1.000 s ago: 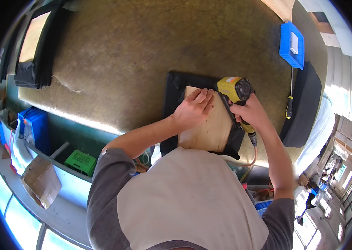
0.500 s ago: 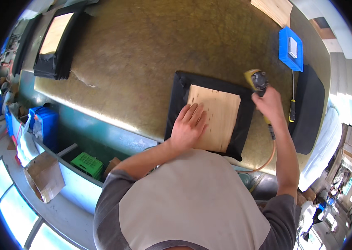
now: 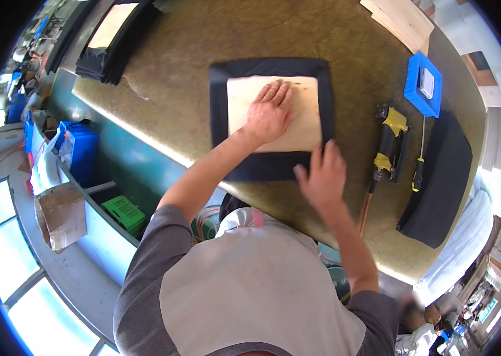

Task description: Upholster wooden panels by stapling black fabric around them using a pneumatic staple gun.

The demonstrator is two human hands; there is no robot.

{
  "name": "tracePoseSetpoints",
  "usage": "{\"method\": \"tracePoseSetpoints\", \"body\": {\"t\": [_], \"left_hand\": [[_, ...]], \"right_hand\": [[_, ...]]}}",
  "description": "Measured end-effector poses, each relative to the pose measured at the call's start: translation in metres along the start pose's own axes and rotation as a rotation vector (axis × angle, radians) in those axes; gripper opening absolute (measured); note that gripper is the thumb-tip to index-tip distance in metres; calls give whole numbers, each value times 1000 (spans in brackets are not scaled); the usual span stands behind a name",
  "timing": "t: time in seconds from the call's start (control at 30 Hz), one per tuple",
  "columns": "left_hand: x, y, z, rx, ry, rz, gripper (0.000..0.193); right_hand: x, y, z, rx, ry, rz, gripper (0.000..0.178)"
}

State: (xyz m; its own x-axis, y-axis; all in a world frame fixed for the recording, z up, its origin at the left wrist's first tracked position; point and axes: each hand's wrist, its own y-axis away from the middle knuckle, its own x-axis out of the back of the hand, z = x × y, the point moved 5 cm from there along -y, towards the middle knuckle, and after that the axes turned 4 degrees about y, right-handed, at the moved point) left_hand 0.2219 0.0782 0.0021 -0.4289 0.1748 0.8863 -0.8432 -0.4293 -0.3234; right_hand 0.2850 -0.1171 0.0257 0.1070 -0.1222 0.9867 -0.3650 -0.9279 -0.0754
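Observation:
A pale wooden board (image 3: 244, 130) lies on a larger square of black fabric (image 3: 219, 118), which borders it on every side. My left hand (image 3: 269, 114) rests flat on the board with its fingers stretched out. Close to the fabric's lower right corner is my right hand (image 3: 324, 175), slightly blurred, fingers apart and nothing in it. A yellow and black staple gun (image 3: 388, 139) lies on the table to the right, with an orange air hose (image 3: 367, 210) running from its handle.
Right of the staple gun are a screwdriver (image 3: 418, 175), a blue tray (image 3: 434, 101) holding a small white box, and a black sheet (image 3: 440, 184). Wooden boards (image 3: 401, 24) lie at the far right. Black-covered panels (image 3: 93, 62) are stacked far left. A green basket (image 3: 124, 213) sits below the table's edge.
My right hand has let go of the staple gun, now lying on the table, and moved left toward the fabric. The board and fabric have turned and shifted away from me under my left hand.

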Motion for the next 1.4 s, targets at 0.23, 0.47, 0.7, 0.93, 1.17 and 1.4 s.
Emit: {"method": "tracePoseSetpoints", "body": {"t": [0.23, 0.47, 0.7, 0.93, 1.17, 1.4], "left_hand": [[-18, 50, 42, -484, 431, -282, 38], [6, 58, 50, -459, 582, -220, 31], [17, -39, -24, 47, 132, 28, 55], [-8, -95, -25, 29, 289, -323, 46], [-36, -113, -14, 182, 521, -623, 20], [-15, -92, 18, -179, 471, -164, 6]], "right_hand": [[40, 33, -36, 61, -647, -173, 35], [2, -92, 78, -114, -426, 305, 17], [-33, -134, 79, -228, -425, 207, 15], [-17, -123, 78, -251, -776, 357, 8], [-24, -105, 78, -206, -637, 450, 16], [-25, -90, 55, -80, -318, 359, 33]]}}
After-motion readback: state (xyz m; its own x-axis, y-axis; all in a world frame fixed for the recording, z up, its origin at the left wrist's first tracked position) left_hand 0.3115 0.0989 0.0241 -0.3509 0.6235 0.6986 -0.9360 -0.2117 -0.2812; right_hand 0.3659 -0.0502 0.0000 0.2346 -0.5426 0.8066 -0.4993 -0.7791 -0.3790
